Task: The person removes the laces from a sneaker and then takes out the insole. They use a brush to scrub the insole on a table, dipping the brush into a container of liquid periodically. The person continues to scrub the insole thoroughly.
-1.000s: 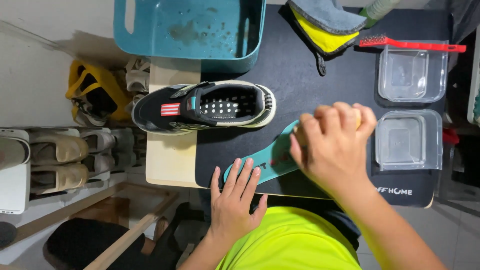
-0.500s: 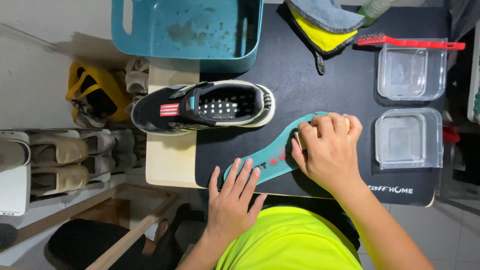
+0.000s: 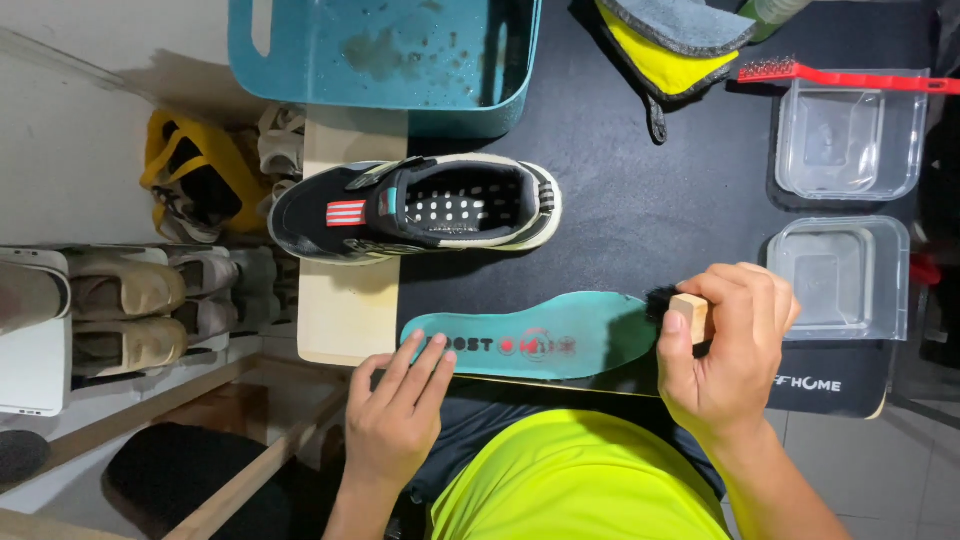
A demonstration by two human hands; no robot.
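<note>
Black matting [image 3: 640, 200] covers a small table seen from above. On it, the right hand [image 3: 725, 345] is closed around a wooden-handled brush [image 3: 683, 315], its dark bristles touching the heel end of a teal insole [image 3: 540, 335]. The left hand [image 3: 395, 415], fingers spread flat, presses the insole's toe end. Just beyond lies a black sneaker [image 3: 415, 208]; a teal tub [image 3: 385, 60] and two clear containers [image 3: 845, 210] sit farther out.

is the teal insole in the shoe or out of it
Out. The teal insole lies flat on the black mat, in front of the black shoe, whose perforated inner floor is bare.
</note>
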